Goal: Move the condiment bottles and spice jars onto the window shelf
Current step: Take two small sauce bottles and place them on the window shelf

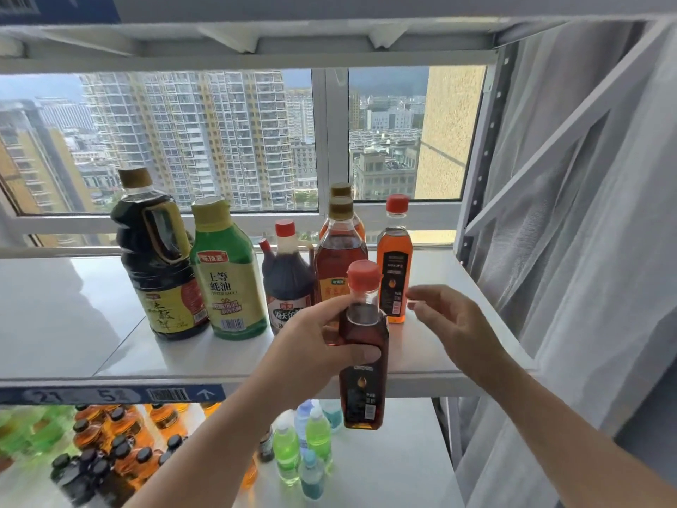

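My left hand (311,342) grips a slim dark-brown bottle with a red cap (362,390), held upright in front of the white window shelf (91,306). My right hand (450,324) hovers just right of it, fingers apart and holding nothing. On the shelf stand a large dark soy bottle (157,265), a green oyster sauce bottle (229,276), a dark vinegar jug with a red cap (287,276), two amber bottles with gold caps (340,258) one behind the other, and an orange bottle with a red cap (394,262).
A lower shelf (384,467) holds green and blue drink bottles (304,449) and several orange, black-capped bottles (117,445). A grey curtain (586,232) and shelf upright (476,177) stand at the right. Another shelf board (256,42) lies overhead.
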The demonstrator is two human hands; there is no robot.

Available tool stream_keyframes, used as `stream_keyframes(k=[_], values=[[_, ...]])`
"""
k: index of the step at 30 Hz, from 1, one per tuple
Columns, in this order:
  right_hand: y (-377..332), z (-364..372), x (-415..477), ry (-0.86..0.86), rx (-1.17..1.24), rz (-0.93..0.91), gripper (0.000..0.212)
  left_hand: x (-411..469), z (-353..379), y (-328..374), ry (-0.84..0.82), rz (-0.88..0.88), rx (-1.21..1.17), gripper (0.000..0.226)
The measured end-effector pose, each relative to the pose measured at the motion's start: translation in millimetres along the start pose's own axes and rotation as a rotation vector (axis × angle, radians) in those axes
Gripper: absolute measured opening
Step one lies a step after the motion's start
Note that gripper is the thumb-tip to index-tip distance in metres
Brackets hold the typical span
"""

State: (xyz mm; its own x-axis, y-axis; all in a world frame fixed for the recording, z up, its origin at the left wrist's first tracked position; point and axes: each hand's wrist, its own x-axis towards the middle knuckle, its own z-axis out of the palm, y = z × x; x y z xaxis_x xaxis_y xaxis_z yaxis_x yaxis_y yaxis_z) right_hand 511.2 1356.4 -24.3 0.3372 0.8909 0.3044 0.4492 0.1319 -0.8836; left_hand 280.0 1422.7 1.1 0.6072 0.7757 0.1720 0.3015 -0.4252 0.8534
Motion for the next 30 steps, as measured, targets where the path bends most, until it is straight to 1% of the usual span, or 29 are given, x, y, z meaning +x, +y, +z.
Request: stream_keyframes(k=[2, 3, 5, 7, 12, 15, 17, 20, 25, 28, 30], values=[[5, 2, -24, -0.134, 0.054, 0.014, 0.048, 6, 2, 3, 0.006, 0.029, -0.004, 0.060], [8, 3, -32, -0.183, 0.082, 0.024, 0.052, 9, 5, 5, 0.002, 0.042, 0.003, 0.059], [9, 8, -39, -0.244, 0.136, 0.043, 0.049, 14, 8, 9, 0.002, 0.054, -0.002, 0.057], [12, 12, -40, -0.232, 0.154, 0.056, 0.043, 18, 12, 14, 0.005, 0.066, -0.017, 0.058], [19, 17, -39, -0.152, 0.074, 0.099, 0.043, 25, 20, 24, -0.010, 0.089, -0.009, 0.056], [20, 16, -37, -0.096, 0.066, 0.073, 0.037, 30, 24, 28, 0.005, 0.094, 0.017, 0.058], [21, 14, -33, -0.063, 0.074, 0.051, 0.038, 33, 26, 33, 0.019, 0.099, 0.046, 0.059], [24, 12, -27, -0.048, 0.074, 0.041, 0.040, 38, 29, 40, 0.021, 0.104, 0.088, 0.059], [29, 11, -13, -0.039, 0.037, 0.019, 0.039, 42, 31, 46, 0.043, 0.102, 0.173, 0.058], [31, 12, -5, -0.036, 0.042, 0.026, 0.042, 42, 29, 43, 0.096, 0.109, 0.196, 0.061], [34, 12, 1, -0.042, 0.049, 0.044, 0.040, 40, 27, 40, 0.120, 0.109, 0.190, 0.062]])
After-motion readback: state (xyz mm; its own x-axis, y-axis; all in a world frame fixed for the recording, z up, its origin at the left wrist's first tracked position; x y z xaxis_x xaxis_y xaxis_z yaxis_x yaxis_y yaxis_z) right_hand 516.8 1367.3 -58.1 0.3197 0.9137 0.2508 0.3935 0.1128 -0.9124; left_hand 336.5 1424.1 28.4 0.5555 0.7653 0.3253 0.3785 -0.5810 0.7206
